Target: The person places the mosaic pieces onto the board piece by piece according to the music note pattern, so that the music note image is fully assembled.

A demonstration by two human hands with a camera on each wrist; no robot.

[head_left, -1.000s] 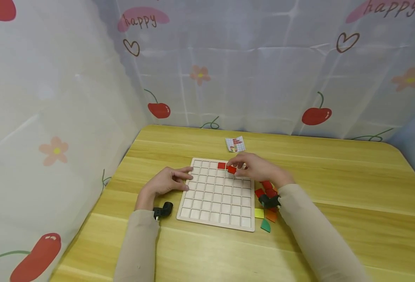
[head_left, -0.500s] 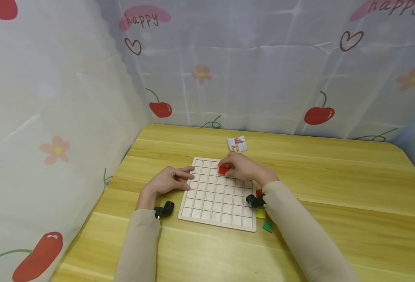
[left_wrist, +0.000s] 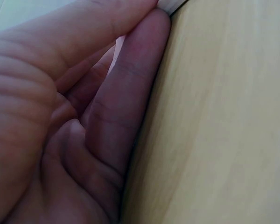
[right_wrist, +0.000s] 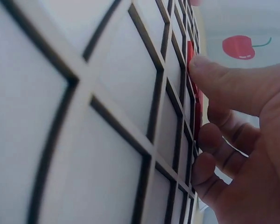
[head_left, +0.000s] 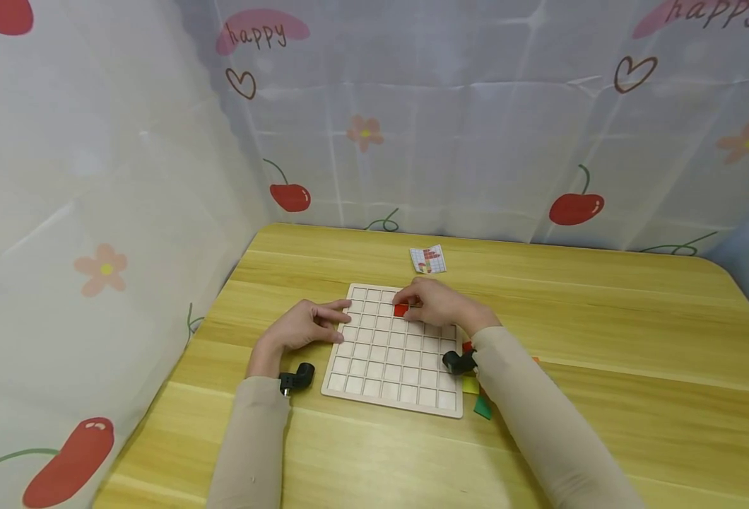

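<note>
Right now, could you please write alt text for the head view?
A person's right hand touches a flat red tile on a pale wooden grid board; the left hand touches its left edge. Behind the board lies a white printed paper card.

Above the bench (head_left: 362, 459), your head camera faces 12 o'clock and down; your left wrist camera (head_left: 297, 379) crowds your left hand (head_left: 298, 326); your right wrist camera (head_left: 459, 363) looks close across the grid board (head_left: 388, 353), shared with the head view.

Left hand (head_left: 299, 327) spread, right hand (head_left: 437, 302) curled
</note>
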